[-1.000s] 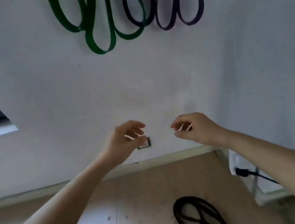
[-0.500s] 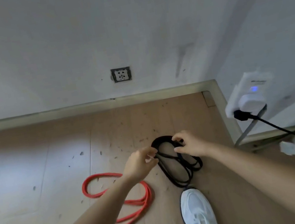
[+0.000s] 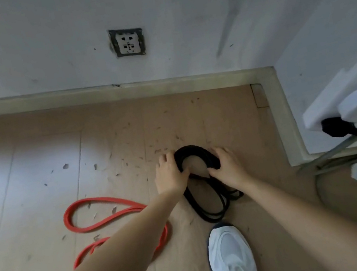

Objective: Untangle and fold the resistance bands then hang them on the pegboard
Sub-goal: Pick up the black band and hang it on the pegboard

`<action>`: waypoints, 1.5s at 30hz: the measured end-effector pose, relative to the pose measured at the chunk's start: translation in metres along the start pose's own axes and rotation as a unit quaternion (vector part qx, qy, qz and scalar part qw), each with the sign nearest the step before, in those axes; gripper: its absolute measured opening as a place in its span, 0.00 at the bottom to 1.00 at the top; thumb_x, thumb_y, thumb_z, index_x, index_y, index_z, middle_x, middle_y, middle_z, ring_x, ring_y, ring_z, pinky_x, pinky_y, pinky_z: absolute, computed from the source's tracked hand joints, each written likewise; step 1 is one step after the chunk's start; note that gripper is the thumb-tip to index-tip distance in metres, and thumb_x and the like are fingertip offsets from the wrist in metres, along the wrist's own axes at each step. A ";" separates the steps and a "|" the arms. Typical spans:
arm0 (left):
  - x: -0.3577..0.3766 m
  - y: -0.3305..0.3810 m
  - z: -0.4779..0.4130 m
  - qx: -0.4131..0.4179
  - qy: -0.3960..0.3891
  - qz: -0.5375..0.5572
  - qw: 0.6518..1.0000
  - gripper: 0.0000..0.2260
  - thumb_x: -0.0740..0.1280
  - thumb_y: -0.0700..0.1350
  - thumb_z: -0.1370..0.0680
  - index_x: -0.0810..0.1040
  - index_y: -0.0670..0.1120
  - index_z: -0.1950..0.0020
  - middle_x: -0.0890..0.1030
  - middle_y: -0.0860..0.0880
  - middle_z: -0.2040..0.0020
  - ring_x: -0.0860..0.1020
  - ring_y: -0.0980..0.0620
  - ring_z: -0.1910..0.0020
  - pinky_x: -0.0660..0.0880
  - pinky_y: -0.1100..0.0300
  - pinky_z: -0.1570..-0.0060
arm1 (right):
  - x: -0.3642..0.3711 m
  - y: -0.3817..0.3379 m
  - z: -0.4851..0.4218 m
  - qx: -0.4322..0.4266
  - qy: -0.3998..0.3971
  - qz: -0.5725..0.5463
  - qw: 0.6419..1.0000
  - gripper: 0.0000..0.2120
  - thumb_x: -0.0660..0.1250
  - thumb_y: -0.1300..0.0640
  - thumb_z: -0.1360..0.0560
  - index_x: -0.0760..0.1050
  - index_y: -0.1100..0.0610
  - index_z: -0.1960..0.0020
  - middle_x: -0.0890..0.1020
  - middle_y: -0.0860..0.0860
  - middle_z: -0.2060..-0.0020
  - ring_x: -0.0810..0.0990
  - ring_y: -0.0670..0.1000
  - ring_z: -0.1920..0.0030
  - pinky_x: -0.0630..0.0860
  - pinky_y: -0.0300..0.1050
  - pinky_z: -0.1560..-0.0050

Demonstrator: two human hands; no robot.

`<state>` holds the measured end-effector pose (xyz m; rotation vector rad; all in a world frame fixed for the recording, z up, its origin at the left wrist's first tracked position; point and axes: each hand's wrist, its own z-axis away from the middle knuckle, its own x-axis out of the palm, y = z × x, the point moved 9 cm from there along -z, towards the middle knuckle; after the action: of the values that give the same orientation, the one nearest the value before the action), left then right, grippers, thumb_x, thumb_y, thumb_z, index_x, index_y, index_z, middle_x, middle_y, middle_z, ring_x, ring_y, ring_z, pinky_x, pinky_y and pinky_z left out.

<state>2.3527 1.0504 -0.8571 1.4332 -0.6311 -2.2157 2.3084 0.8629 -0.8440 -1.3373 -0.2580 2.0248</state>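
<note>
A black resistance band (image 3: 196, 153) lies coiled in several loops on the wooden floor near the wall corner. My left hand (image 3: 169, 175) grips the left side of its far loop, fingers curled round the strands. My right hand (image 3: 228, 166) grips the right side of the same loop. The near part of the black band trails back toward my shoe. A red resistance band (image 3: 97, 223) lies in loose loops on the floor to the left, partly hidden under my left forearm. The pegboard is out of view.
My white shoe (image 3: 232, 259) stands just behind the black band. A wall socket (image 3: 127, 42) sits above the skirting board. At the right are a white device with a black plug and cable (image 3: 338, 128) and a metal stand. Small debris dots the floor.
My view dropped from the wall with hung green and dark bands to the floor. Both hands went down and took hold of the black band's far loop.
</note>
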 end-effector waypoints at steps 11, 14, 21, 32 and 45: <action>-0.030 -0.015 0.008 -0.014 -0.030 0.099 0.995 0.15 0.72 0.41 0.24 0.71 0.49 0.42 0.80 0.51 0.49 0.80 0.48 0.50 0.80 0.52 0.51 | 0.004 0.006 0.009 0.043 -0.109 -0.081 0.990 0.27 0.73 0.59 0.27 0.75 0.53 0.29 0.82 0.50 0.40 0.80 0.52 0.41 0.78 0.47 0.41; -0.043 -0.015 0.031 0.006 -0.088 0.174 0.981 0.16 0.73 0.38 0.25 0.70 0.50 0.44 0.85 0.49 0.51 0.84 0.51 0.52 0.82 0.51 0.50 | -0.006 0.001 0.021 0.018 -0.112 -0.092 0.989 0.15 0.73 0.63 0.28 0.81 0.51 0.43 0.83 0.46 0.52 0.81 0.48 0.51 0.77 0.42 0.51; -0.113 0.028 0.091 0.095 -0.120 0.205 0.967 0.14 0.77 0.39 0.27 0.79 0.48 0.44 0.85 0.50 0.52 0.83 0.56 0.54 0.80 0.61 0.52 | -0.034 -0.053 0.063 -0.073 -0.147 -0.098 0.982 0.13 0.78 0.64 0.31 0.81 0.49 0.54 0.85 0.46 0.57 0.83 0.47 0.51 0.77 0.47 0.42; -0.264 0.108 0.143 0.219 -0.044 0.118 0.968 0.10 0.78 0.43 0.27 0.85 0.49 0.46 0.86 0.53 0.59 0.84 0.56 0.62 0.79 0.58 0.60 | -0.117 -0.227 0.138 -0.270 -0.120 -0.134 0.946 0.21 0.79 0.63 0.29 0.80 0.55 0.38 0.85 0.45 0.47 0.80 0.35 0.46 0.68 0.25 0.46; -0.438 0.190 0.213 0.317 0.057 0.179 0.930 0.09 0.72 0.41 0.21 0.84 0.49 0.42 0.86 0.55 0.52 0.83 0.58 0.51 0.76 0.65 0.48 | -0.238 -0.337 0.215 -0.323 -0.035 -0.203 0.924 0.05 0.75 0.59 0.24 0.81 0.56 0.51 0.85 0.45 0.61 0.84 0.46 0.56 0.77 0.38 0.53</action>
<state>2.3420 1.1791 -0.3504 1.5509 -1.5295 -1.6945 2.3232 1.0050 -0.4015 -1.4260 -1.2169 1.6835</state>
